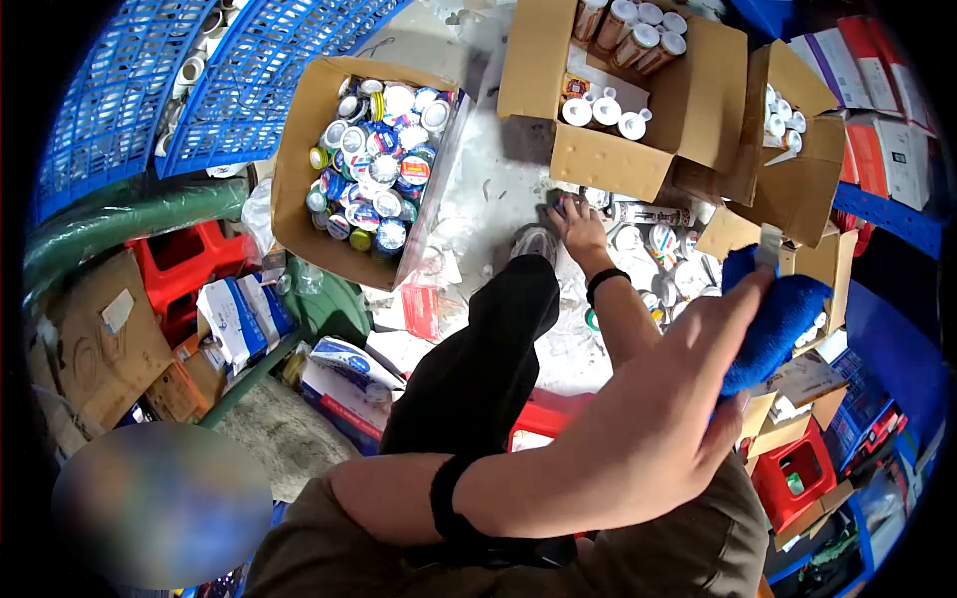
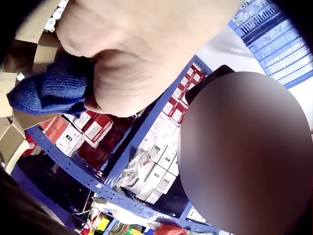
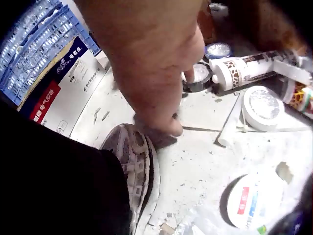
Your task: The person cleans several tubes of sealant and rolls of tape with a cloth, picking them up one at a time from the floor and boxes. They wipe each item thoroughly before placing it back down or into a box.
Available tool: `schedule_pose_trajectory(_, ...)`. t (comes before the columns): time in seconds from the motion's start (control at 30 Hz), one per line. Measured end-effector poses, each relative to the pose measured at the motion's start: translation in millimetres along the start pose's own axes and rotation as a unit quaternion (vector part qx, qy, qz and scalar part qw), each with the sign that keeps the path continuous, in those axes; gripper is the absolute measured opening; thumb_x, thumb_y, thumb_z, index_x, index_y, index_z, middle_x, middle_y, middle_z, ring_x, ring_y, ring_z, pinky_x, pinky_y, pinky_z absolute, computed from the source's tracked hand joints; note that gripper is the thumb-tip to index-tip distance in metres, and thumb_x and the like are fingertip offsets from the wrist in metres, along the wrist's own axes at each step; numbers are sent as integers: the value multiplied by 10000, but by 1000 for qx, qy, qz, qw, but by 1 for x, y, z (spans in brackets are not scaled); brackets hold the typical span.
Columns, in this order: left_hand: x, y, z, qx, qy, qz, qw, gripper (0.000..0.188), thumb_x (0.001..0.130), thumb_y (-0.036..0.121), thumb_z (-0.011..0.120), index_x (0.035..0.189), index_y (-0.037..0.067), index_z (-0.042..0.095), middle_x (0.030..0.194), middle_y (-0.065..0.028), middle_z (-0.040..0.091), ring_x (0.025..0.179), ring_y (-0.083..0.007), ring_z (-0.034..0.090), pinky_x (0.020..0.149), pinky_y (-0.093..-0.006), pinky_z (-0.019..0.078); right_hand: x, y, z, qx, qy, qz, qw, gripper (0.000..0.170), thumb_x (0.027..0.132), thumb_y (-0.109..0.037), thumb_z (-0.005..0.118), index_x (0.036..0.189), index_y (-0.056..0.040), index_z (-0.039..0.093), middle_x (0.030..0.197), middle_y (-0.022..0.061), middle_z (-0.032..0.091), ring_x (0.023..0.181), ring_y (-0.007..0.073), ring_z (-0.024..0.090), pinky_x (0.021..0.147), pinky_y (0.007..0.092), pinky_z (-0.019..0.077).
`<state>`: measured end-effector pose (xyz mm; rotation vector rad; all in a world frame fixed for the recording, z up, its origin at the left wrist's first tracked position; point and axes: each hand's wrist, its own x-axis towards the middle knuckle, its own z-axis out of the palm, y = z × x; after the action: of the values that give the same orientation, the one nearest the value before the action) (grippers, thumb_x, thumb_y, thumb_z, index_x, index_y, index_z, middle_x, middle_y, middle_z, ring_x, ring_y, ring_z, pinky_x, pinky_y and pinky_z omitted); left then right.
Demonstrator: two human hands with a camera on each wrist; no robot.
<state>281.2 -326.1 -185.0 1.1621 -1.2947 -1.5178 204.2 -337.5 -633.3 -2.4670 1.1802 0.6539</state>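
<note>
The open carton (image 1: 344, 261) holds many rolls; heavy if lifted whole, best taken by two opposite walls. The white box (image 3: 80, 95) has white Chinese characters on red, seemingly ending "胶带", with smaller print too fine to read. The hands are apart. The left hand (image 1: 648, 399) grips the blue cloth (image 1: 773, 324), knitted, soft and light, easily held in a bunch; a pale tip sticks out. The right hand (image 1: 581, 229) is low at the black roll (image 3: 199, 87) on the floor; whether it pinches it, I cannot tell. That roll looks small, firm, smooth-sided, best taken by its rim; no brand is legible
</note>
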Motion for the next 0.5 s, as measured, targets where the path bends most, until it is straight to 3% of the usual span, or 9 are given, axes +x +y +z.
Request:
schedule_pose_trajectory(0.1,0,0,15,-1,-35,-17,999,758,874,5,593,1502,-65,174,1157,-344,471,991,-469,552,843,-519,461,0,5,11,19,5,4,1000,366,993,-229,420,1338,-321,501,1367,123,457,1230,344,493,987,443,453)
schedule_pose_trajectory(0.13,0,3,17,19,-57,-37,998,763,877,11,597,1505,-62,170,1145,-348,479,972,-471,560,835,-509,473,-3,5,16,32,60,15,998,274,988,-251,427,1233,-296,541,1279,120,482,1172,325,515,937,434,470)
schedule_pose_trajectory(0.23,5,-1,28,77,-39,-19,996,712,863,19,610,1482,-42,264,1129,-300,506,928,-436,587,798,-486,483,-18,9,2,131,62,80,986,314,943,-304,524,1251,-252,550,1285,201,495,1162,377,521,947,457,465)
schedule_pose_trajectory(0.3,7,-3,31,105,-13,-14,994,668,851,21,621,1458,-7,346,1129,-278,515,925,-416,591,789,-478,482,-36,9,-16,284,153,183,929,518,819,-347,672,1299,-214,531,1217,249,525,1123,429,545,931,490,481)
schedule_pose_trajectory(0.33,9,-8,33,110,6,12,994,646,844,22,631,1444,22,391,1129,-271,523,926,-415,592,803,-485,481,-37,20,-6,415,192,174,872,732,731,-368,746,1383,-181,471,1232,297,525,1118,441,563,919,494,492)
schedule_pose_trajectory(0.37,10,-9,33,127,15,9,992,672,826,7,642,1453,41,405,1187,-271,542,1036,-444,584,901,-470,493,-56,29,-30,607,149,174,761,760,774,-372,726,1449,-206,416,1270,275,542,1160,394,572,937,473,498)
schedule_pose_trajectory(0.4,13,-11,32,151,37,34,987,638,839,8,636,1439,33,420,1203,-264,555,1062,-419,592,921,-459,487,-71,40,-45,776,97,161,602,724,793,-339,708,1441,-186,423,1183,211,587,1095,335,595,912,433,508)
schedule_pose_trajectory(0.43,16,-14,31,171,53,59,982,605,853,10,630,1425,25,434,1220,-258,567,1088,-394,600,942,-449,481,-90,51,-49,902,46,140,405,688,813,-306,690,1434,-167,431,1097,148,631,1031,276,619,887,392,519)
schedule_pose_trajectory(0.5,22,-23,26,167,135,105,971,534,890,20,621,1395,-10,451,1244,-204,604,1113,-287,620,949,-388,491,-144,59,-47,978,96,137,126,673,898,-472,565,1426,-73,441,1259,172,612,1071,320,634,889,438,536)
